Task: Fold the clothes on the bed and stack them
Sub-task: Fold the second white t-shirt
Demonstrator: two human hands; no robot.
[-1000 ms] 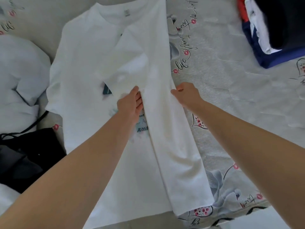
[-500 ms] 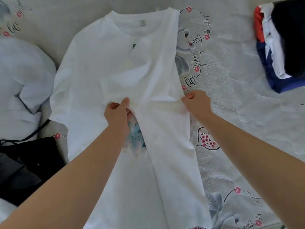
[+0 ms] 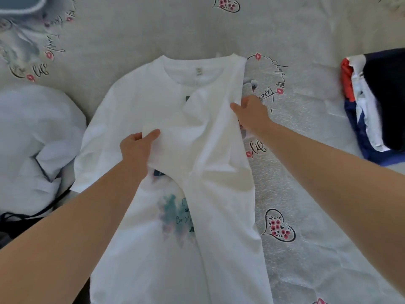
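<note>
A white T-shirt [image 3: 135, 106] with a teal print lies face up on the bed, collar away from me. Its right side is folded in over the middle, with the sleeve lying across the chest. My left hand [image 3: 137, 148] pinches the end of that folded sleeve near the shirt's centre. My right hand [image 3: 249, 113] grips the folded right edge at shoulder height. A stack of folded clothes [image 3: 377, 106] in navy, white and red sits at the right edge of the bed.
A rumpled white garment [image 3: 37, 132] lies at the left, with a black strapped item [image 3: 13, 222] below it. The bed sheet [image 3: 306, 194] is grey with heart and lettering prints.
Both hands have moved up the shirt toward the collar. My left hand now pinches the sleeve end and pulls it leftward; my right hand has slid up the folded edge.
</note>
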